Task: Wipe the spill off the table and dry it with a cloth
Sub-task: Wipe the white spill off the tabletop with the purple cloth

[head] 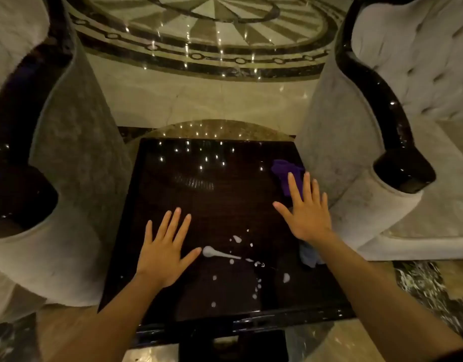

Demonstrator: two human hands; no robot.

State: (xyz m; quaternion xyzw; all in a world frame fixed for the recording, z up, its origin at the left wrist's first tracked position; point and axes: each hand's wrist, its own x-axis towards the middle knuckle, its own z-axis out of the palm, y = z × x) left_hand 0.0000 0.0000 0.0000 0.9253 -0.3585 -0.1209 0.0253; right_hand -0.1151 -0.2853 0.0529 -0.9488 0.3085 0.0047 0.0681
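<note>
Both hands (165, 253) (307, 212) spread flat, holding nothing.

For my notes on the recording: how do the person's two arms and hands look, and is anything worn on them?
Both forearms are bare, with no sleeve in view. The left hand and the right hand wear no glove, and no ring, watch or bracelet can be seen. The nails look short and unpainted, though the light is dim.

Glossy dark wood table (173, 205), soft purple cloth (286, 171), plush upholstered armchairs (76, 158).

Dark glossy table (173, 178): white spill (220, 253), purple cloth (285, 173), pale blue cloth (308, 253).
</note>
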